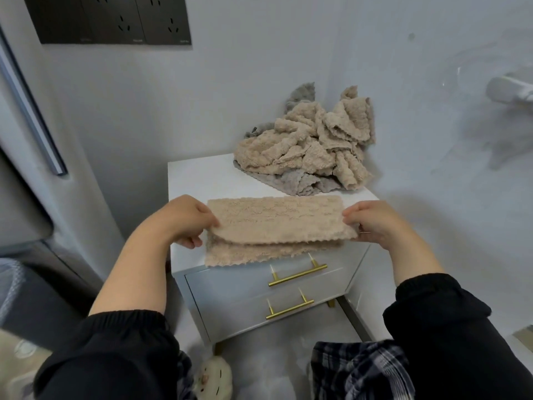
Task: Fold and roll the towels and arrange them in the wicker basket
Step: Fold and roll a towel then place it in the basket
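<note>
A beige fluffy towel lies along the front of a white nightstand, folded lengthwise, with its top layer lifted over the lower one. My left hand pinches the towel's left end. At the opposite end my right hand pinches the fabric. Behind it, a loose heap of beige and grey towels sits at the back right of the nightstand top, against the wall. No wicker basket is in view.
The nightstand has two drawers with gold bar handles. A grey wall stands close behind, with dark sockets at upper left. A grey appliance door borders the left side. My plaid trouser legs and a plush slipper are below.
</note>
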`<action>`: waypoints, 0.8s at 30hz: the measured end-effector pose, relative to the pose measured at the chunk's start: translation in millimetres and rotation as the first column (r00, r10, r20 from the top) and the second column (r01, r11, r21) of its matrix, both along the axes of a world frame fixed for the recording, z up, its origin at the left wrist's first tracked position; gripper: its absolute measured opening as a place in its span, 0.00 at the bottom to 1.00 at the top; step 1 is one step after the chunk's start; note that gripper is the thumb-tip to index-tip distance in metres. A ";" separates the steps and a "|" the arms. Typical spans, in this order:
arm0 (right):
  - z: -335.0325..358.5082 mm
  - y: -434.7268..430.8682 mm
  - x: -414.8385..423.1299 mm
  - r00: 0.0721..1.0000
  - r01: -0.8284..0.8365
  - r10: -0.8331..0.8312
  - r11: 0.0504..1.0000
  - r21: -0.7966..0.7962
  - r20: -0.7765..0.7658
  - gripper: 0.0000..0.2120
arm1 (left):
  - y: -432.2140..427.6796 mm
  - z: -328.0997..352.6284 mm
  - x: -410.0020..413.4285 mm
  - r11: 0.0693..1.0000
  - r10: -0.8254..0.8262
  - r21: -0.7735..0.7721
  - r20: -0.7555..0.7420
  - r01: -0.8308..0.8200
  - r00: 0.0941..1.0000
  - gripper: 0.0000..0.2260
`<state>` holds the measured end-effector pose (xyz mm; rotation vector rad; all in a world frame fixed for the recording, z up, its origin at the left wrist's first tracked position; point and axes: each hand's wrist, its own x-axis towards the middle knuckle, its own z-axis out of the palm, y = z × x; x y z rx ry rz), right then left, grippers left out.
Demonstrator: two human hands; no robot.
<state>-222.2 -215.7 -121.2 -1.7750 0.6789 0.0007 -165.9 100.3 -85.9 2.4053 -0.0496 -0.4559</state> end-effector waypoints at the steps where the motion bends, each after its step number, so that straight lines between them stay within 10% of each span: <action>1: -2.5 -0.4 0.0 0.999 -0.007 0.004 0.997 -0.081 -0.037 0.09 | -2.0 -1.6 -0.7 0.995 -0.029 0.095 0.011 0.028 1.000 0.08; 8: -15.6 -5.4 -0.4 0.993 -0.026 -0.010 0.955 -0.295 -0.120 0.06 | -30.5 -33.1 7.8 0.975 -0.156 0.216 0.462 0.059 0.873 0.11; 14: -16.7 -7.2 0.5 0.985 -0.085 0.009 0.898 -0.432 -0.175 0.15 | -55.4 -62.1 6.2 0.721 -0.629 0.477 0.145 0.503 0.764 0.43; 17: -15.7 -1.2 2.2 0.998 0.063 -0.043 0.737 -0.673 0.046 0.09 | -54.5 -70.3 14.6 0.711 -0.622 0.508 0.131 0.486 0.772 0.41; 20: -11.7 13.1 3.9 0.958 0.082 0.116 0.768 -0.635 0.264 0.05 | -53.3 -71.5 21.6 0.710 -0.631 0.490 0.125 0.506 0.766 0.38; 24: -33.6 31.9 13.6 0.882 -0.321 0.472 0.597 -0.735 -0.002 0.20 | -53.8 -78.1 27.3 0.762 -0.591 0.466 0.215 0.450 0.778 0.31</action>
